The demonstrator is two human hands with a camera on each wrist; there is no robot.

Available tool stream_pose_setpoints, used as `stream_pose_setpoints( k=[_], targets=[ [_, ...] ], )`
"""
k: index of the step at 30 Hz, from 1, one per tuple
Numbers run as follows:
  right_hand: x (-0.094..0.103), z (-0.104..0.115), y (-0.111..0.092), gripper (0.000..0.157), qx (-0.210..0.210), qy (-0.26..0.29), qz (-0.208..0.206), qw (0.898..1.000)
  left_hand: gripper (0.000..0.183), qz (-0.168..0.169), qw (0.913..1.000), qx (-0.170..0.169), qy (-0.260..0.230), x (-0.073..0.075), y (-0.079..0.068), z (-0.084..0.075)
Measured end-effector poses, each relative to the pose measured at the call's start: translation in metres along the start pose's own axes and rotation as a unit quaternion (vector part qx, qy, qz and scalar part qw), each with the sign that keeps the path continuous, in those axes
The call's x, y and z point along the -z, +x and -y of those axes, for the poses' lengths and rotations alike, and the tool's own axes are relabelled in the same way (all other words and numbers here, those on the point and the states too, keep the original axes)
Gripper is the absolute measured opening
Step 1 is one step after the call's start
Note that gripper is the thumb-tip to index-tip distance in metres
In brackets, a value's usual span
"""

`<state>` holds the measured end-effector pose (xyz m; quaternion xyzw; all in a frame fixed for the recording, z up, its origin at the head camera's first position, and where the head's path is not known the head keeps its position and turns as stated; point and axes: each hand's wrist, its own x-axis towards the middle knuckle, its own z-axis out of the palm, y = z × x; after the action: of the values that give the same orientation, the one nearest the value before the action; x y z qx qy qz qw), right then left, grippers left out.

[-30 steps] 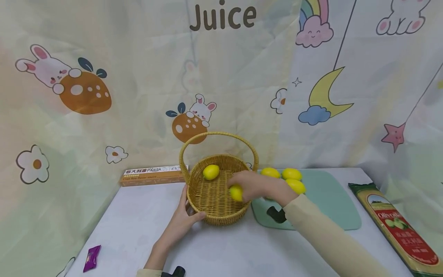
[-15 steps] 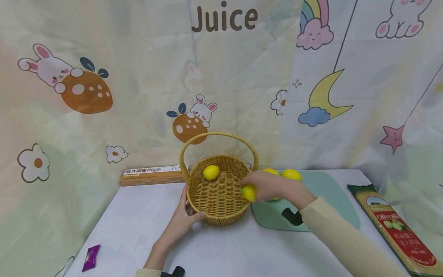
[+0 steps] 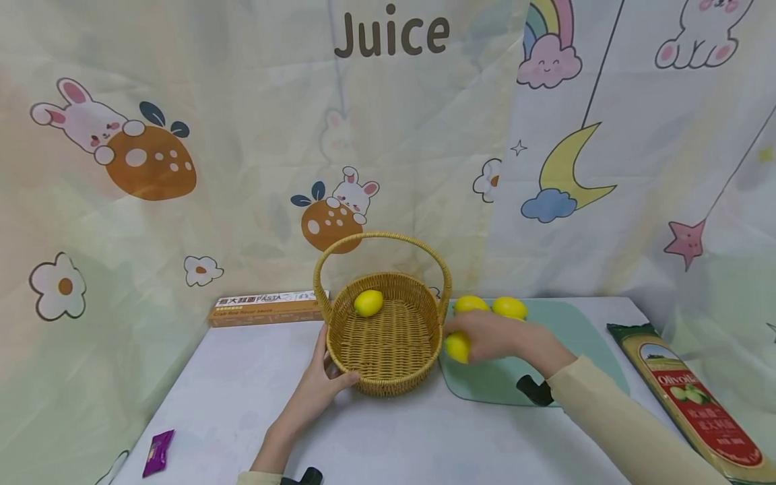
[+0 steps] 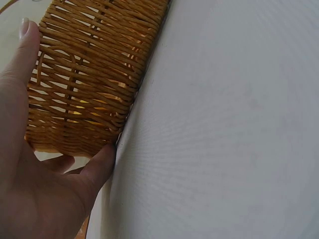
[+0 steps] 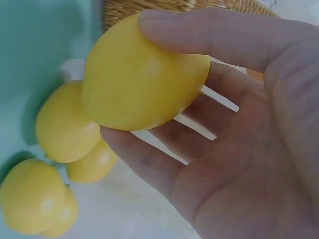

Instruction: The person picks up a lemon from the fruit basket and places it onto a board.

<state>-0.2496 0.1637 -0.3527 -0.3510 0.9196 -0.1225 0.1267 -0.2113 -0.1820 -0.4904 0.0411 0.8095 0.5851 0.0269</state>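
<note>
A wicker basket (image 3: 388, 337) with a tall arched handle stands mid-table, one lemon (image 3: 368, 303) inside near its back left. My left hand (image 3: 318, 380) grips the basket's left side, thumb along the front; the left wrist view shows thumb and fingers against the weave (image 4: 89, 69). Just right of the basket, over the left part of a pale green board (image 3: 582, 350), my right hand (image 3: 500, 335) holds a lemon (image 5: 142, 79) between thumb and fingertips. Other lemons (image 3: 509, 308) sit on the board behind that hand, partly hidden by it; the right wrist view shows several.
A pasta box (image 3: 267, 310) lies at the back left, beside the basket. An Olivoila packet (image 3: 691, 397) is along the right edge. One small purple wrapped packet (image 3: 159, 453) lies at the front left. A printed cloth hangs behind the table.
My right hand has moved right with the lemon, from above the basket to over the green board. The left hand and the basket have stayed where they were.
</note>
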Motion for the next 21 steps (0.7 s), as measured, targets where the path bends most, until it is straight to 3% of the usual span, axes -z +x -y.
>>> stream_pose_setpoints(
  k=[13, 21],
  targets=[
    [-0.028, -0.018, -0.018, 0.050, -0.039, 0.019, 0.014, 0.999, 0.115, -0.002, 1.0000, -0.004, 0.002, -0.001, 0.000, 0.000],
    [-0.043, -0.025, -0.026, 0.063, -0.054, -0.005, -0.021, 0.998, 0.115, -0.002, 1.0000, -0.006, 0.003, 0.000, 0.000, 0.000]
  ],
)
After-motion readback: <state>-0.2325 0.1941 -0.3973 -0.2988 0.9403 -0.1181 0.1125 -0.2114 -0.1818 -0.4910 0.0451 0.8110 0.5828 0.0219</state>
